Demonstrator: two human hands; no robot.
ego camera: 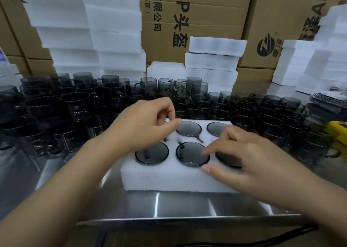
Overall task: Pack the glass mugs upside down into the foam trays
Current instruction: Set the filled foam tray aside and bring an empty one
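Rising behind the work, brown corrugated cardboard cartons (206,12) with black print form a wall, and tall stacks of white, soft-looking foam slabs and moulded trays (112,31) lean against them, which suggests plenty of packing is left. The brushed stainless-steel bench (178,205) is smooth and reflective. Across its back half crowds a large batch of unpacked smoky-grey cylindrical glass mugs (75,104) with loop handles, standing mouth up, some stacked two high. At the near edge lies one white rectangular foam tray (161,177), matt and slightly fuzzy, with round pockets in two rows of three. Five flat, glossy dark mug bases (189,153) show in it, each mug sunk upside down; the back-left pocket is hidden, so I judge this tray full or one short. The left hand (142,126) hovers over that hidden pocket with fingers curled in and thumb reaching to the back-middle base; whether it pinches anything I cannot tell. The right hand (249,153), blurred, is spread loosely over the front-right mugs, its thumb on the tray's front edge.
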